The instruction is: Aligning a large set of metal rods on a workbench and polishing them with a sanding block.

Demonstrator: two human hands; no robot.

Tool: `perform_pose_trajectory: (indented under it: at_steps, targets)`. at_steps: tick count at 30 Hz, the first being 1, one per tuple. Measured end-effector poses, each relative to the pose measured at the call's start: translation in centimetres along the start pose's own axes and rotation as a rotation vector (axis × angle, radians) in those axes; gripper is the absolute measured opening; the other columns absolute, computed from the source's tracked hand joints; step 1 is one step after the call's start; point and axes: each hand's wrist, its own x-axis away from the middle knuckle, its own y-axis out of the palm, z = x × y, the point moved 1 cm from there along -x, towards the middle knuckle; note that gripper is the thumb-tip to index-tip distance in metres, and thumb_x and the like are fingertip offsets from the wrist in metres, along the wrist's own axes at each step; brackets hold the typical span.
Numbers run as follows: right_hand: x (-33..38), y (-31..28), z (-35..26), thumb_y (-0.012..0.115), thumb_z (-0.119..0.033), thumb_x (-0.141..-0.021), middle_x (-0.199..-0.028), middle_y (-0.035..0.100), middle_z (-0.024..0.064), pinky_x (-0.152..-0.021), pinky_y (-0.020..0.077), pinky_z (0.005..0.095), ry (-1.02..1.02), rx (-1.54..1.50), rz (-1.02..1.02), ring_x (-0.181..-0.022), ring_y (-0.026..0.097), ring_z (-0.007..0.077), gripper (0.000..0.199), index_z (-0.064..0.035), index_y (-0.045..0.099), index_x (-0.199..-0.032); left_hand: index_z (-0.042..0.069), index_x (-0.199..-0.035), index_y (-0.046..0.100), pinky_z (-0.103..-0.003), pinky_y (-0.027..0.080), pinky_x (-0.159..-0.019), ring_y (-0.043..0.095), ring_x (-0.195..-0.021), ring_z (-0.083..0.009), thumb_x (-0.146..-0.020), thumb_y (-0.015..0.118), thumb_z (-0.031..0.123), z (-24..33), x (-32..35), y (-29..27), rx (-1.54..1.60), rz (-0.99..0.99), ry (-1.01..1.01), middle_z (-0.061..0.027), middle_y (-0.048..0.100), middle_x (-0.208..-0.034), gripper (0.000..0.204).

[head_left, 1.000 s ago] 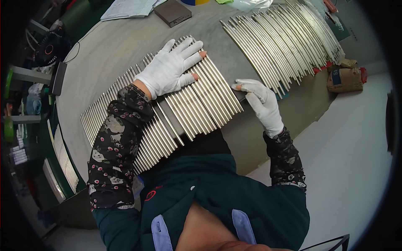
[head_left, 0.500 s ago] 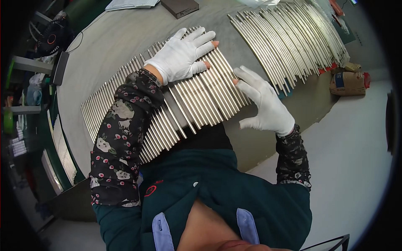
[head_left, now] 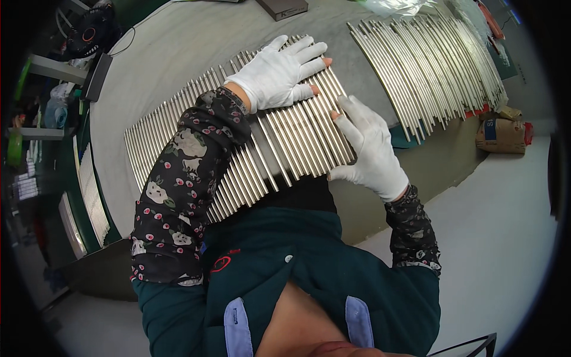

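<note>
**Pinch gone, wide span at the edge**

Grey worktop [head_left: 178, 50], edge curved in this lens, carries everything. Near row of slim silver metal rods [head_left: 309, 143] lies across its front, side by side, in front of the torso. Mostly packed tight; one lone rod [head_left: 267, 153] left of the right-hand block has a gap on each side. Far row of similar silver metal rods [head_left: 425, 74] sits to the right, bare strip between the two, lower ends ragged.

Left hand [head_left: 270, 77], white glove with cut fingertips: palm down on the upper part of the near row, fingers fanned, grasping nothing. No real shift relative to the rods.

Right hand [head_left: 375, 146], same glove type: was closed up off the row's right edge a second ago. Now opened wide, fingers over the edge rods, thumb down by the lower ends. Contact looks likely, can't confirm; nothing clasped.

My read: row now braced from top and side, so good for keeping the rods aligned.
</note>
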Motion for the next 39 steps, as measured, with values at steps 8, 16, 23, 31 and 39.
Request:
perform_pose_trajectory:
  at_steps: [8,16,23,31,39]
  targets:
    - [-0.3,-0.1,-1.3,0.069,-0.068,-0.058,-0.138,0.043,0.0220,-0.105,0.0332,0.0497,0.039,0.024,-0.031,-0.129,0.040,0.0407,0.103,-0.0033,0.044,-0.134,0.014,-0.148,0.030,-0.047,0.019,-0.117,0.030,-0.140,-0.0324,-0.096,0.045,0.050,-3.4,4.0,-0.8,0.200,0.086,-0.405,-0.0175,0.033,-0.151,0.065]
    - [-0.1,0.1,-1.0,0.077,-0.058,-0.052,-0.138,0.042,0.0210,-0.106,0.0326,0.0502,0.046,0.003,-0.026,-0.130,0.038,0.0399,0.102,-0.0033,0.045,-0.132,0.014,-0.148,0.030,-0.042,0.023,-0.116,0.031,-0.139,-0.0369,-0.096,0.045,0.049,-3.1,6.0,-0.8,0.250,0.061,-0.281,-0.0186,0.032,-0.150,0.064]
    - [0.0,-0.4,-1.1,0.077,-0.056,-0.057,-0.138,0.043,0.0221,-0.105,0.0346,0.0490,0.051,-0.013,-0.041,-0.128,0.041,0.0401,0.100,-0.0020,0.043,-0.134,0.009,-0.144,0.036,-0.043,0.036,-0.108,0.038,-0.131,-0.0401,-0.097,0.043,0.044,-1.6,5.5,-0.9,-0.026,0.016,-0.253,-0.0209,0.034,-0.146,0.059]
    - [1.5,-1.1,0.8,0.063,-0.049,-0.084,-0.136,0.047,0.0234,-0.103,0.0384,0.0446,0.080,-0.248,0.110,-0.124,0.047,0.0390,0.077,-0.0002,0.039,-0.139,0.007,-0.143,0.037,-0.042,0.035,-0.108,0.038,-0.131,-0.0412,-0.098,0.039,0.046,-1.2,4.6,-1.6,0.022,-0.017,-0.266,-0.0250,0.034,-0.144,0.060]
    - [2.6,-1.4,0.4,0.049,0.007,-0.086,-0.123,0.060,0.0202,-0.097,0.0464,0.0343,0.404,-0.622,0.281,-0.112,0.061,0.0281,0.042,0.0045,0.049,-0.128,0.011,-0.143,0.039,-0.052,0.020,-0.114,0.029,-0.139,-0.0357,-0.096,0.030,0.058,2.5,2.1,-2.2,0.039,-0.084,0.042,-0.0164,0.031,-0.151,0.067]
